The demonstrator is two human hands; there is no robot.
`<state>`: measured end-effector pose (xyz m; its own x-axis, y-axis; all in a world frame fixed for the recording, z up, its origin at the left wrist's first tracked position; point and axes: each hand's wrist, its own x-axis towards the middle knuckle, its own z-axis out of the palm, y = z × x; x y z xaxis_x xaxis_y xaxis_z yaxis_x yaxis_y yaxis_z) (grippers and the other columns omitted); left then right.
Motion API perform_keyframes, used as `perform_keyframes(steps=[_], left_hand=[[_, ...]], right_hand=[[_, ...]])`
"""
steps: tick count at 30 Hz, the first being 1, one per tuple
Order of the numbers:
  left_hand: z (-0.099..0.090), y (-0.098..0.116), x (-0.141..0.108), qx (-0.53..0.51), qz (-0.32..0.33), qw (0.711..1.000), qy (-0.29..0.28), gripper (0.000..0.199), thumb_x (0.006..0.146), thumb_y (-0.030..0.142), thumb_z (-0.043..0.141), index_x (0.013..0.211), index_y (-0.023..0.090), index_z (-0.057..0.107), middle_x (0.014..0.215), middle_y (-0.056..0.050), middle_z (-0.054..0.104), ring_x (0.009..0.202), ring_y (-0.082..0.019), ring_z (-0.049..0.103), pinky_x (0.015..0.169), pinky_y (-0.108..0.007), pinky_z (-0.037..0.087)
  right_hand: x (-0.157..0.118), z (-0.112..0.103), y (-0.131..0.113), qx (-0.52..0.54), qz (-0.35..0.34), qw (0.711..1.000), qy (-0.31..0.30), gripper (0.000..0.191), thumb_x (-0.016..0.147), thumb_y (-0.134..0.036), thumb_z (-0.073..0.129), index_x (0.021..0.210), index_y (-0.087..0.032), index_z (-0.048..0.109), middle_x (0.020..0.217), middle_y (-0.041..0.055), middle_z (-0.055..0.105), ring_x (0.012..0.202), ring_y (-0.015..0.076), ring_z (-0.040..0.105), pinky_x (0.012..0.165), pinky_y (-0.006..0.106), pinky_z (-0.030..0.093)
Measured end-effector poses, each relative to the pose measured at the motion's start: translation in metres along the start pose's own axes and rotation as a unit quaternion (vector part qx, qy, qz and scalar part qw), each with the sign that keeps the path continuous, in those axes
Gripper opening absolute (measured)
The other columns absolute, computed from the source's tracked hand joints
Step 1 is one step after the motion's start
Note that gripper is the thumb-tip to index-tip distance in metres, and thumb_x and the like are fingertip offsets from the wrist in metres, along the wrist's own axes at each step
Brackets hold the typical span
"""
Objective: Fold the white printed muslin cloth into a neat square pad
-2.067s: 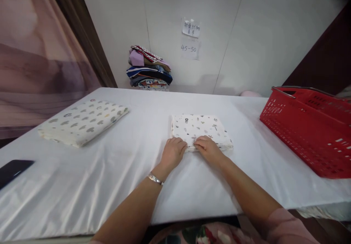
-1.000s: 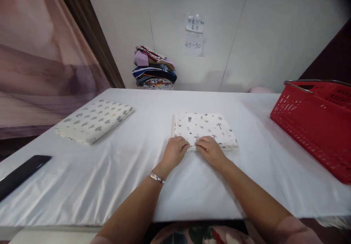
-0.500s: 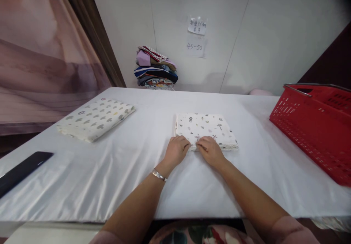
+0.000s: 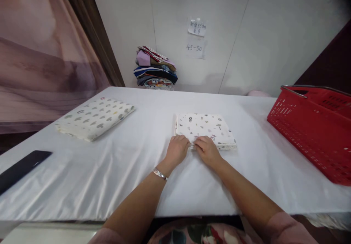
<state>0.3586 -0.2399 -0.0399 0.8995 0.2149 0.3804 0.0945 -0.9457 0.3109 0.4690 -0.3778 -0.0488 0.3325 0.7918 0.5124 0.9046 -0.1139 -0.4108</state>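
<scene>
A folded white cloth printed with small leaves and palm trees lies flat in front of me. My left hand pinches its near edge close to the left corner. Just beside it, my right hand grips the same edge with bent fingers. The two hands almost meet, and the fingertips partly cover the layered edge. Toward the right, the stacked folds of that edge show uncovered.
Another folded cloth with grey shapes lies at the left, with a black flat object nearer me. A red basket stands on the right of the white-covered table. Piled fabrics sit behind the table's far edge.
My right hand has slid slightly left along the near edge, closer to my left hand. The cloth stays folded in nearly the same place.
</scene>
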Motion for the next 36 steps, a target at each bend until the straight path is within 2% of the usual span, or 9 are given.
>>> perform_keyframes(steps=[6, 14, 25, 31, 36], left_hand=[[-0.001, -0.002, -0.001, -0.037, 0.009, 0.999, 0.004, 0.020, 0.090, 0.023, 0.044, 0.079, 0.019, 0.060, 0.082, -0.003, 0.058, 0.082, -0.016, 0.052, 0.076, -0.032, 0.036], [-0.007, -0.006, -0.003, -0.047, -0.008, 0.999, 0.020, 0.007, 0.082, 0.024, 0.058, 0.080, 0.020, 0.063, 0.088, -0.003, 0.058, 0.086, -0.017, 0.051, 0.076, -0.032, 0.035], [-0.008, -0.007, -0.004, -0.050, -0.012, 0.999, 0.010, 0.013, 0.085, 0.018, 0.051, 0.076, 0.019, 0.060, 0.085, -0.003, 0.059, 0.086, -0.017, 0.051, 0.075, -0.032, 0.035], [-0.008, -0.006, -0.004, -0.036, -0.003, 0.999, 0.010, 0.015, 0.087, 0.020, 0.047, 0.077, 0.018, 0.059, 0.083, -0.002, 0.058, 0.085, -0.017, 0.050, 0.075, -0.032, 0.035], [-0.010, -0.010, -0.004, -0.035, -0.001, 0.999, 0.011, 0.010, 0.084, 0.022, 0.054, 0.078, 0.019, 0.061, 0.087, -0.003, 0.059, 0.087, -0.017, 0.050, 0.076, -0.033, 0.037]], right_hand=[[0.001, 0.001, 0.001, 0.016, -0.003, 1.000, 0.007, 0.019, 0.084, -0.009, 0.047, 0.084, -0.019, 0.063, 0.088, 0.0055, 0.061, 0.085, 0.0198, 0.052, 0.077, 0.035, 0.041], [0.001, 0.005, 0.004, 0.036, 0.007, 0.999, 0.010, 0.017, 0.085, -0.011, 0.047, 0.080, -0.019, 0.061, 0.085, 0.0045, 0.060, 0.083, 0.0190, 0.051, 0.077, 0.034, 0.040], [0.001, 0.002, 0.001, 0.028, 0.008, 1.000, -0.002, 0.015, 0.086, -0.012, 0.048, 0.085, -0.020, 0.061, 0.088, 0.0045, 0.061, 0.085, 0.0193, 0.051, 0.077, 0.035, 0.040], [0.005, 0.005, -0.003, 0.005, 0.002, 1.000, -0.015, 0.013, 0.086, -0.016, 0.051, 0.087, -0.020, 0.064, 0.089, 0.0049, 0.061, 0.084, 0.0195, 0.051, 0.076, 0.035, 0.040], [0.005, 0.008, -0.001, 0.018, 0.002, 1.000, -0.005, 0.013, 0.086, -0.017, 0.052, 0.084, -0.021, 0.065, 0.087, 0.0044, 0.062, 0.084, 0.0194, 0.052, 0.076, 0.035, 0.040]])
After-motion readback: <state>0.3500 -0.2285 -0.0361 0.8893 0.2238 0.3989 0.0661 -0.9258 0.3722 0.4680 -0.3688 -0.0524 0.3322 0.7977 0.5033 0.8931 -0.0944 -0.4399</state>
